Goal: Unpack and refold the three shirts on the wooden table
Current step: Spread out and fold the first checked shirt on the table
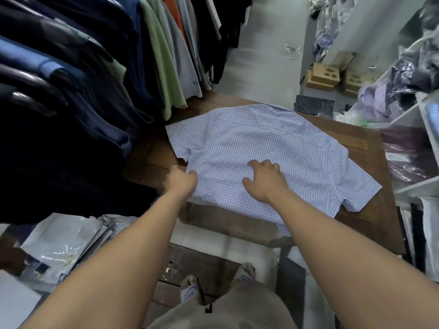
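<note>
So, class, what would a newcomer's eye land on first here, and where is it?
The checked shirt spread across the middle of the wooden table draws the eye first. Two hands are on its near part: the left hand grips its left edge, the right hand rests on the cloth. Dark hanging clothes fill the upper left.

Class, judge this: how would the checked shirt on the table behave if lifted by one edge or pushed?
Probably floppy: the checked shirt lies flat, its hem drooping off the wooden table. Likely light: thin cloth bunches where the left hand grips it. Pushed, it would probably wrinkle, not slide whole.
</note>
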Tool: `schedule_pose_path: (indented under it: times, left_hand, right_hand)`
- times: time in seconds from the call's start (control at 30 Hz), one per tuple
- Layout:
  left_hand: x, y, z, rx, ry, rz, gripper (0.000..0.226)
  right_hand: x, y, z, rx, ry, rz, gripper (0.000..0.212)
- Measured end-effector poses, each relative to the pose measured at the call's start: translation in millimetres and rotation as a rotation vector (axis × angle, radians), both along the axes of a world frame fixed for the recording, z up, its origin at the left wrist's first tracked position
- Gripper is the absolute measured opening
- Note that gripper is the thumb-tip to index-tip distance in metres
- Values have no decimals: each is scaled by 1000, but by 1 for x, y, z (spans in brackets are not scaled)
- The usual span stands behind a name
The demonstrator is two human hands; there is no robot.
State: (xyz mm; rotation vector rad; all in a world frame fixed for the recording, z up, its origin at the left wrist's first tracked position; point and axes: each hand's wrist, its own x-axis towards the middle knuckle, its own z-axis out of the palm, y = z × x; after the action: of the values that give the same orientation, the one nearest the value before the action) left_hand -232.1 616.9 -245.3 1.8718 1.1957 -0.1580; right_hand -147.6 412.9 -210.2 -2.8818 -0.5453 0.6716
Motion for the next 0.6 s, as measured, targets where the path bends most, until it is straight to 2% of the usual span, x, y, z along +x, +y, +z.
schedule_pose_path:
  times: [0.13, 0.27, 0.33, 0.4, 0.47, 0.53, 0.6]
  left_hand:
    - [21, 5, 8, -106, -131, 159, 57]
    - [53, 13, 15, -381, -242, 487, 73]
    - [67, 19, 16, -496, -246, 581, 63]
    - [77, 23, 20, -545, -220, 534, 48]
    - [86, 25, 22, -523, -166, 449, 57]
    - [93, 22, 30, -381, -150, 378, 60]
    - [96, 19, 35, -261, -197, 309, 40]
  right_hand:
    - [23, 18, 9, 14, -2, 38, 63]
    - [61, 30, 11, 37, 2, 97, 64]
    - [82, 38, 8, 54, 21, 129, 64]
    - [102, 46, 4, 121, 76, 134, 62]
    - [120, 55, -1, 229, 155, 68, 59]
    - [134, 63, -7, 352, 281, -66, 57]
    - [144, 72, -9, 478, 417, -225, 55]
